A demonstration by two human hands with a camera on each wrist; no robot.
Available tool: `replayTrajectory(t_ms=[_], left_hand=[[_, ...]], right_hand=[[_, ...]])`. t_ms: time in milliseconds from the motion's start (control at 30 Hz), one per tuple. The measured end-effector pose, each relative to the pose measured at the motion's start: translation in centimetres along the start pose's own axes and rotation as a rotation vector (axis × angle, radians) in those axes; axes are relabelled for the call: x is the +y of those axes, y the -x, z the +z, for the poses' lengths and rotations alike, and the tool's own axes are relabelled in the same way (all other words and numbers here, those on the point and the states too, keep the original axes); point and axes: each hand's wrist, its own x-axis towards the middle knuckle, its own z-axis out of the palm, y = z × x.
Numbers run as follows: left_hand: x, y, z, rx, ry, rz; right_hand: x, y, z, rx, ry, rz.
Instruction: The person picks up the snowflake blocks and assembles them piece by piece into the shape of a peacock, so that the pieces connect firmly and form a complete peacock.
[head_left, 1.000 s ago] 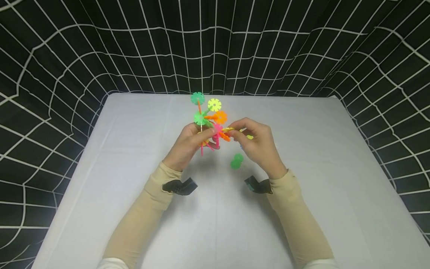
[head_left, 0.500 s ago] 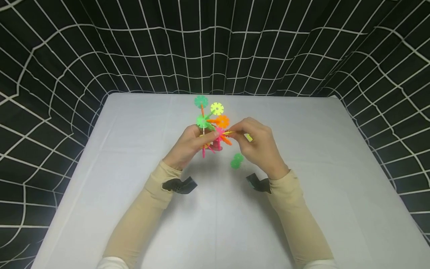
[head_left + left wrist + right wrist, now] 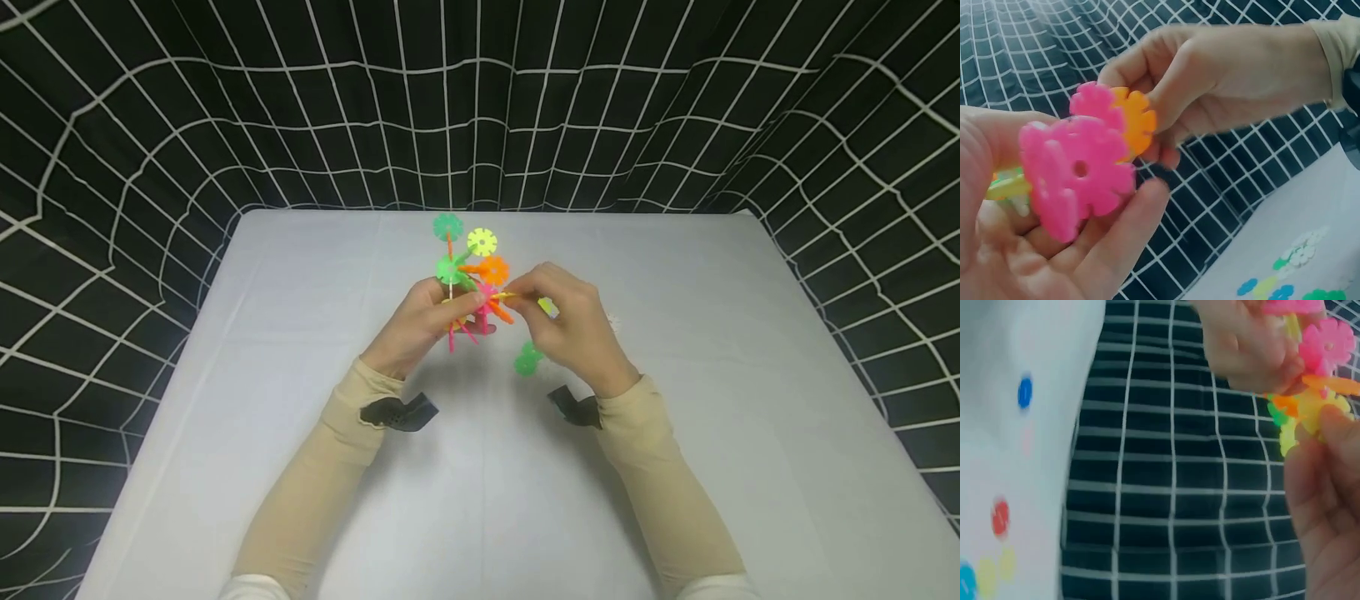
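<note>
In the head view, my left hand (image 3: 408, 329) holds a toy built of notched plastic snowflake discs, thumb laid over a pink disc (image 3: 487, 297). Green, yellow and orange discs, such as the light green disc (image 3: 450, 270) and the orange disc (image 3: 494, 270), branch off its far side. My right hand (image 3: 573, 325) pinches a yellow snowflake disc (image 3: 1312, 411) between thumb and fingertips, its edge right at the pink disc. Seen from the left wrist, joined pink discs (image 3: 1088, 169) lie over the left fingers, with an orange disc (image 3: 1138, 122) behind them. The left fingers partly hide the toy.
Loose green discs (image 3: 527, 363) lie on the white table (image 3: 480, 500) below the hands. A yellow disc (image 3: 547, 307) shows partly behind the right hand. Blue disc (image 3: 1025, 393) and red disc (image 3: 1000, 517) lie further off. A black cloth with white grid lines surrounds the table.
The right hand has brought the yellow disc against the pink one, now seen nearly edge-on. The toy in the left hand has shifted slightly down and right.
</note>
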Motion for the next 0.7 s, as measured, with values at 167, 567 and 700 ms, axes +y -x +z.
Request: replayTrajectory(t_ms=[167, 567, 700], left_hand=[[0.0, 0.0, 0.0, 0.075, 0.028, 0.012], [-0.1, 0.0, 0.1, 0.054, 0.128, 0.038], [-0.1, 0.0, 0.1, 0.039, 0.119, 0.04]], right_hand=[[1.0, -0.2, 0.1, -0.103, -0.034, 0.209], [7.4, 1.8, 0.1, -0.71, 0.404, 0.829], [7.9, 2.3, 1.0, -0.683, 0.433, 0.85]])
